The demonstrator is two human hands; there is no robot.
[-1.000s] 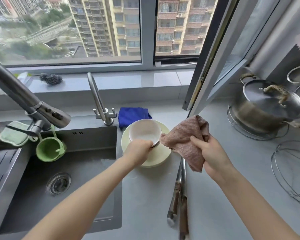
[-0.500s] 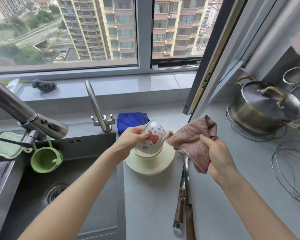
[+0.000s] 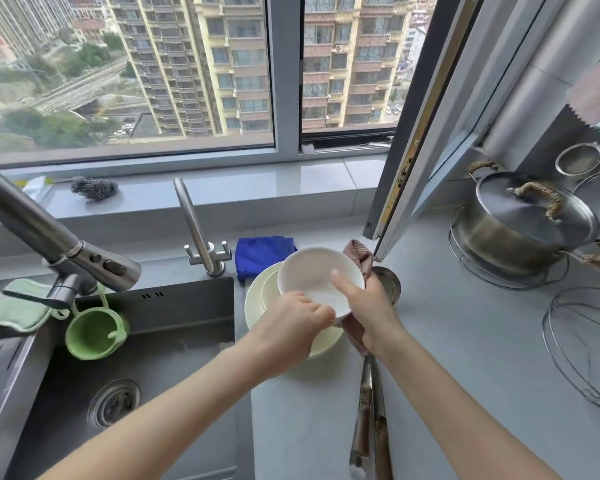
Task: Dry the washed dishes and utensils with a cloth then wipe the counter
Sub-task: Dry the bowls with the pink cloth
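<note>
The small white ceramic bowl was above the pale yellow round plate, left hand pinching its near rim, right hand gripping a pink-brown woven cloth against its side, thumb inside. A folded blue cloth, steel ladle and open window sash crowded close.

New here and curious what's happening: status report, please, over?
Left hand grips small white ceramic bowl at near rim. Right hand holds pinkish-brown woven cloth against bowl's outside, thumb inside. Bowl above pale yellow round plate; nothing blocking.
</note>
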